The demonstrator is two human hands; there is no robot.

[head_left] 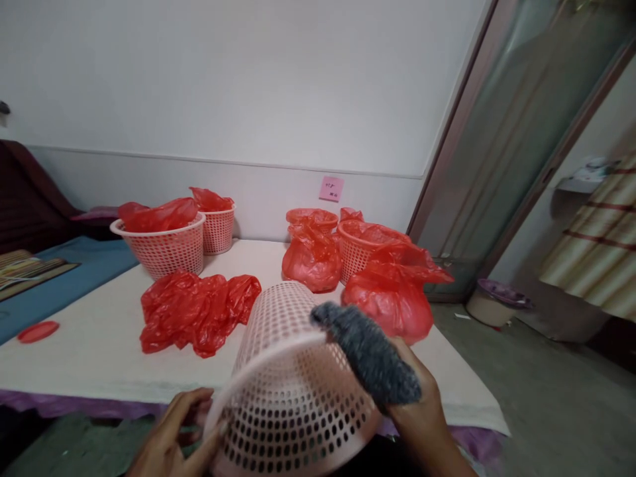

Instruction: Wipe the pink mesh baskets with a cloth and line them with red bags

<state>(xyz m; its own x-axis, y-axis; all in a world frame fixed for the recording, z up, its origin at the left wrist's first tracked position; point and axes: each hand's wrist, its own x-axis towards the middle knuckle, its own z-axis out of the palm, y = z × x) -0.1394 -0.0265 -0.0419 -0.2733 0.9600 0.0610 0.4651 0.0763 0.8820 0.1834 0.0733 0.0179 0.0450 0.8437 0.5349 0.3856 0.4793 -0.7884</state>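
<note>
A pale pink perforated basket [278, 318] lies tipped on its side at the table's front edge, its open mouth facing me. My left hand [176, 430] grips the basket's rim at the lower left, thumb on the inside and fingers outside. My right hand [415, 384] holds a dark grey fuzzy cloth [372, 354] against the basket's upper right rim. Left of the basket lies a crumpled red plastic bag [199, 311]. Behind my right hand sits a filled red bag [387, 305].
Pink baskets [166, 252] with red bags stand at the back left. Another filled red bag [312, 258] and a red-lined basket [354, 255] stand at the back right. A red lid [38, 332] lies far left. A bin [491, 305] stands on the floor.
</note>
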